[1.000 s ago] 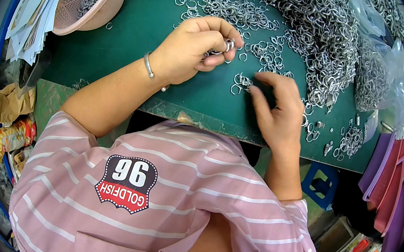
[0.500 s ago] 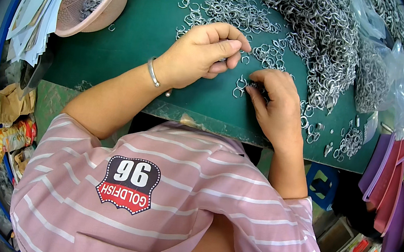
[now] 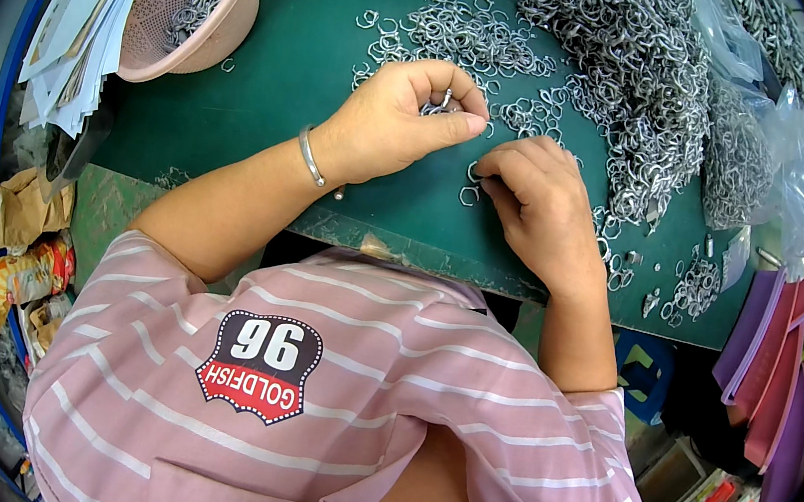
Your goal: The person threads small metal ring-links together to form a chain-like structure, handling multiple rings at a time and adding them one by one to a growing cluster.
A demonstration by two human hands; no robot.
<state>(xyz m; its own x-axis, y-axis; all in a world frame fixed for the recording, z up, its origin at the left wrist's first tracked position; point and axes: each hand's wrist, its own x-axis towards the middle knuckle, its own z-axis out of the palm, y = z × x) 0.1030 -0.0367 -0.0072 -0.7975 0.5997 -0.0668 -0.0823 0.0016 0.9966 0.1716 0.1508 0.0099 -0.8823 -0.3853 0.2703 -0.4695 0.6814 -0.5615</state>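
Observation:
My left hand (image 3: pixel 386 117) is curled above the green tabletop, with several small silver metal rings (image 3: pixel 432 109) in its bent fingers. Close to it on the right, my right hand (image 3: pixel 549 214) pinches one metal ring (image 3: pixel 474 171) between thumb and forefinger, low over the table. Another loose ring (image 3: pixel 469 196) lies just below that pinch. Beyond both hands, a loose spread of rings (image 3: pixel 479 35) covers the table and joins a big dark heap of rings (image 3: pixel 633 89) on the right.
A pink perforated basket (image 3: pixel 239 25) with some rings inside stands at the far left, beside hanging papers (image 3: pixel 89 22). Clear plastic bags (image 3: pixel 798 169) lie at the right. A small ring cluster (image 3: pixel 696 287) and the table's worn front edge (image 3: pixel 402 254) are nearer me.
My left hand has tilted, so the rings in its fingers now show. My right hand has shifted slightly left and pinches a ring from the table.

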